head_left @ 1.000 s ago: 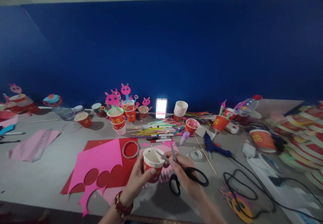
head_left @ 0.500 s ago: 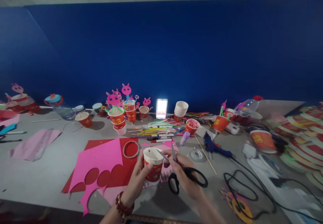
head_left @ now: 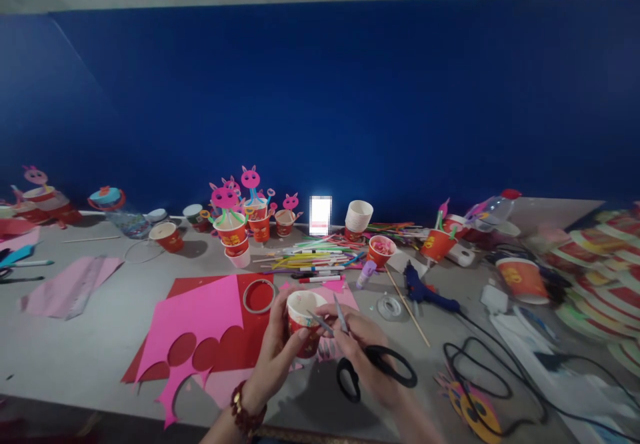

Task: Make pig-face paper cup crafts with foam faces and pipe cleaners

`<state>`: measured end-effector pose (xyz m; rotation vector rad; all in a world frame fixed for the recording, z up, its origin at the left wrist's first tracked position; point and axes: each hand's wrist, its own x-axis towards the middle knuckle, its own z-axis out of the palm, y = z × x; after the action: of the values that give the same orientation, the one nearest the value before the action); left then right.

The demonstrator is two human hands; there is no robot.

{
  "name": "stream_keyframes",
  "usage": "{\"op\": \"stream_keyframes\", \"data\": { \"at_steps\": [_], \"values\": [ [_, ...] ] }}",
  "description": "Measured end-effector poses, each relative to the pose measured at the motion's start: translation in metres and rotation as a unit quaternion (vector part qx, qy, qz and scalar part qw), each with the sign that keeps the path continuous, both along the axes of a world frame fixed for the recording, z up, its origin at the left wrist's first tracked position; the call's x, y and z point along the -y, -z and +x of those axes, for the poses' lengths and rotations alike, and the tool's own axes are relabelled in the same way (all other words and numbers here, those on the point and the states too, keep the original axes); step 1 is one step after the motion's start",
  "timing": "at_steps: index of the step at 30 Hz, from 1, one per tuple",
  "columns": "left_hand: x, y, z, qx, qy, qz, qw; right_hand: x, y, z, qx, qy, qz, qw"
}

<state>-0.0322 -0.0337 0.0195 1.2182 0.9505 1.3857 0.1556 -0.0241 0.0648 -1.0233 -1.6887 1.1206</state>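
Note:
My left hand [head_left: 275, 344], with a beaded bracelet on its wrist, is wrapped round a red paper cup [head_left: 305, 327] with a pale rim. The cup is tilted so that its open mouth shows. My right hand [head_left: 367, 344] grips black-handled scissors [head_left: 391, 366]. Their blades are spread, and one blade lies close to the cup's rim; whether it touches I cannot tell. The fingers of my right hand also come close to the cup's right side. Under the hands lies pink paper, and a pink sheet [head_left: 200, 311] with round cut-outs rests on red paper [head_left: 225, 357] to the left.
Straws [head_left: 320, 257] and markers [head_left: 320, 279] lie behind the cup. Finished-looking pink paper figures in cups [head_left: 233, 231] stand at the back left. On the right are a blue glue gun [head_left: 425, 291], its black cord, a wooden stick [head_left: 407, 307] and a tape roll [head_left: 389, 307].
The cup has shifted slightly to the right and turned a little in my left hand. My right hand and the scissors have moved a little right and down.

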Motion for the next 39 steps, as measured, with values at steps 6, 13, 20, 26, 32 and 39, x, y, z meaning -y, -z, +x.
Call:
{"op": "stream_keyframes", "data": {
  "at_steps": [6, 13, 20, 26, 32, 39],
  "values": [
    [0.000, -0.007, 0.001, -0.009, -0.018, 0.035, 0.999, 0.000, 0.000, -0.001, 0.021, -0.002, 0.015, 1.000],
    [-0.003, -0.006, -0.002, -0.084, -0.056, 0.119, 0.988, 0.000, -0.009, -0.005, 0.018, -0.002, 0.038, 0.999],
    [-0.005, -0.007, -0.006, -0.164, -0.075, 0.143, 0.973, -0.001, -0.011, -0.007, 0.026, -0.008, 0.031, 0.999],
    [-0.009, -0.017, -0.010, -0.130, -0.017, 0.134, 0.982, 0.001, -0.008, -0.002, 0.005, 0.010, 0.056, 0.998],
    [-0.009, -0.023, -0.011, -0.097, -0.001, 0.096, 0.991, 0.008, -0.014, 0.000, 0.060, -0.014, 0.097, 0.993],
    [-0.008, -0.028, -0.011, -0.089, 0.001, 0.082, 0.993, 0.008, -0.017, 0.000, 0.078, -0.015, 0.117, 0.990]
  ]
}}
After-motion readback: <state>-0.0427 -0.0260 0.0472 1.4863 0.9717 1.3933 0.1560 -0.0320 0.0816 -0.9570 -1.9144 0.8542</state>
